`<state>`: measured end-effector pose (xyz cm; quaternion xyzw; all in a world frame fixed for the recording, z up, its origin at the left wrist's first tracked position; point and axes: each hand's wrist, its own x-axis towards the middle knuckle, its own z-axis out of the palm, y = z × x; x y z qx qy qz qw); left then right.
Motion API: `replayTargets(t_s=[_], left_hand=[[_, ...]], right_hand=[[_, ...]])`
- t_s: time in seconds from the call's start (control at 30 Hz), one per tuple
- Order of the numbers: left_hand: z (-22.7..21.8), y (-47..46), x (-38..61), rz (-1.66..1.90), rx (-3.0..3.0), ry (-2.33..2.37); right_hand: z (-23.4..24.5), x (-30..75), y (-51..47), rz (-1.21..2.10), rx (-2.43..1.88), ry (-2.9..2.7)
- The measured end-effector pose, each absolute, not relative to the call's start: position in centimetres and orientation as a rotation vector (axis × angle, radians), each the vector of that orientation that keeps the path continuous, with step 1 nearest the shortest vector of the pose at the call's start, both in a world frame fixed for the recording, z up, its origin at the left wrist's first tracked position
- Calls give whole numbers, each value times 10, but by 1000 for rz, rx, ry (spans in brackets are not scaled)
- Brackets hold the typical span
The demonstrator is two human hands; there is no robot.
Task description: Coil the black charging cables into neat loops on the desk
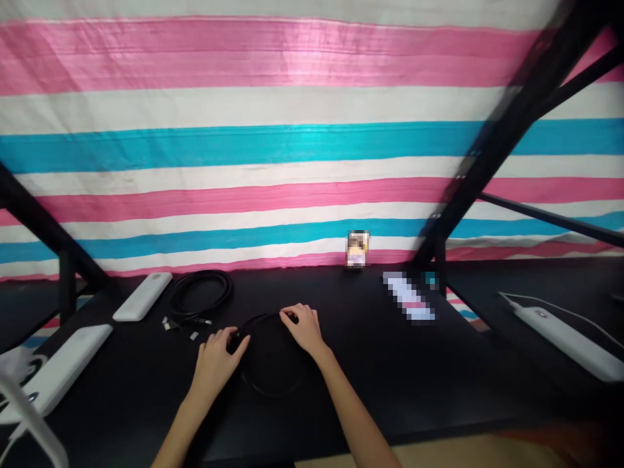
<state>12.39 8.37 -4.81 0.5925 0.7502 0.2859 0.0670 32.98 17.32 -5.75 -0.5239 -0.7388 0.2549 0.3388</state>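
Note:
A thin black cable lies in a loose loop on the black tabletop, between and in front of my hands. My left hand curls its thumb and fingers around a dark part of the cable on the loop's left side. At the loop's upper right, my right hand is closed with thumb and fingertips on the cable. Black on black hides the exact points of contact. Beyond my left hand rests a coiled black cable, its light-coloured plugs spread toward me.
On the left are two long white blocks, one farther back and one nearer. A pixelated card and a pixelated pale strip sit at the back right. Another white block with a cord lies far right. Black slanted beams flank a striped sheet.

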Motion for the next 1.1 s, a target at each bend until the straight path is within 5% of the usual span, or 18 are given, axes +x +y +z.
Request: replayTargets(t_s=[0.37, 0.83, 1.1], left_hand=[[-71, 63, 130, 1224, 1677, 1963], [-73, 36, 141, 1394, 1781, 2128], [-62, 32, 147, 1534, 1645, 2197]], right_hand=[[-61, 328, 176, 966, -1219, -1738], [-63, 325, 176, 1016, -1098, -1591], [-48, 330, 180, 1376, -978, -1161]])
